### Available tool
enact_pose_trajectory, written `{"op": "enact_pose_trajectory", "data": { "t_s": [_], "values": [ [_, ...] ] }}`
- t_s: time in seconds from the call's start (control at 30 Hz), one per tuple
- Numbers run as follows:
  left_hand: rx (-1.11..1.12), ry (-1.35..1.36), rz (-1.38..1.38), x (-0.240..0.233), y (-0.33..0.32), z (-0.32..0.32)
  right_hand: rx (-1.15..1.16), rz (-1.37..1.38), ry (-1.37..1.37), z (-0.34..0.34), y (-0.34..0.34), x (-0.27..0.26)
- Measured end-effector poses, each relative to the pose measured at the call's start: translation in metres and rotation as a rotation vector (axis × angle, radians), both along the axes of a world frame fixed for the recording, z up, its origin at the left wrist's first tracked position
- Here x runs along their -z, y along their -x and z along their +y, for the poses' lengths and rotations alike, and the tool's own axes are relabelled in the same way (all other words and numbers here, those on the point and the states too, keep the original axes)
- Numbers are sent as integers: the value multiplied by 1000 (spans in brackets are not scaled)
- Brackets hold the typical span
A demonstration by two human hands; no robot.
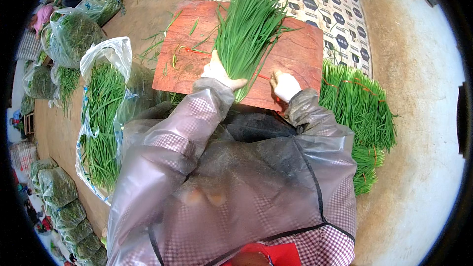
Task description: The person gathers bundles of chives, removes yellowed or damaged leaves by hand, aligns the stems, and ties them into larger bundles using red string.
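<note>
A loose bunch of green garlic chives (251, 29) lies across a red-brown board (305, 50) before me, leaf tips pointing away. My left hand (218, 74), in a pale glove, grips the bunch near its lower end with thumb and fingers spread around it. A thin red tie (263, 77) runs under the stalks and comes out on both sides. Its right end is pinched in my gloved right hand (285, 85), low on the board's right side. The tie's left end rests on the board beyond my left hand.
Tied chive bundles (356, 107) are stacked at the right. An open plastic bag of chives (103, 118) stands at my left, with more filled bags (72, 37) behind. Several packed bags (61, 192) line the lower left. A patterned sheet (343, 26) covers floor beyond the board.
</note>
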State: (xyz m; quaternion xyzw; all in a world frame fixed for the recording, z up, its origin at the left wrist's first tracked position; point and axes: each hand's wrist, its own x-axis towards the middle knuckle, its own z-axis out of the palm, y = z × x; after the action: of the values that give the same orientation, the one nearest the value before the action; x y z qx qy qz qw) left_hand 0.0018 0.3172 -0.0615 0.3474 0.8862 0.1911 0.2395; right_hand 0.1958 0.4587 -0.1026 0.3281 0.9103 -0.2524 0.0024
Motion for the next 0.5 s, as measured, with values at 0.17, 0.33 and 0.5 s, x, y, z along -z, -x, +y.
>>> {"op": "enact_pose_trajectory", "data": {
  "t_s": [0.17,0.33,0.5],
  "values": [
    [61,-48,-27,-1,3,2,177,207,424,20,-20,8],
    [-3,-21,18,-4,-1,0,194,563,1303,11,-3,-48],
    [32,-182,-31,-1,7,-2,75,657,1229,-4,38,-58]
  ]
}}
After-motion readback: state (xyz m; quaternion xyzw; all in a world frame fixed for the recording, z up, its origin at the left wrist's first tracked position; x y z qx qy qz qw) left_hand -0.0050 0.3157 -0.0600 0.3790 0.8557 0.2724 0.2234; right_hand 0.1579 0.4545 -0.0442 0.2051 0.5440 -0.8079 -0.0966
